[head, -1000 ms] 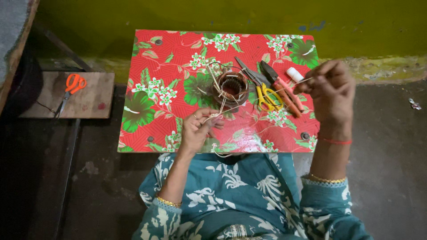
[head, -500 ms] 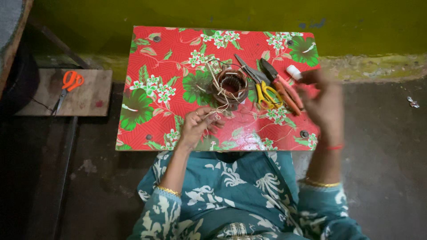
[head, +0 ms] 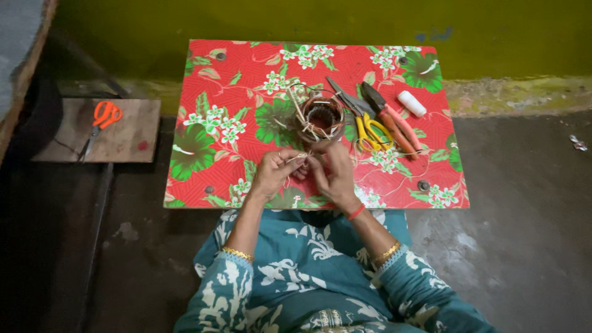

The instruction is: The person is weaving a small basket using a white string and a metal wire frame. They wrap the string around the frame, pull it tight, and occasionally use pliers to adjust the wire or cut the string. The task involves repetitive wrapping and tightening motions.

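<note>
My left hand and my right hand meet at the near middle of a low table with a red floral cover. Both pinch a pale thread stretched between their fingertips. Just beyond them stands a round copper wire coil with pale strips sticking out of it. The thread runs up toward the coil.
Right of the coil lie yellow-handled snips, red-handled pliers and a white spool. Orange-handled scissors rest on a wooden board to the left. A yellow-green wall stands behind, with grey floor all around.
My right hand came down from the far right of the table to join my left hand by the coil. The left hand stayed near the table's front.
</note>
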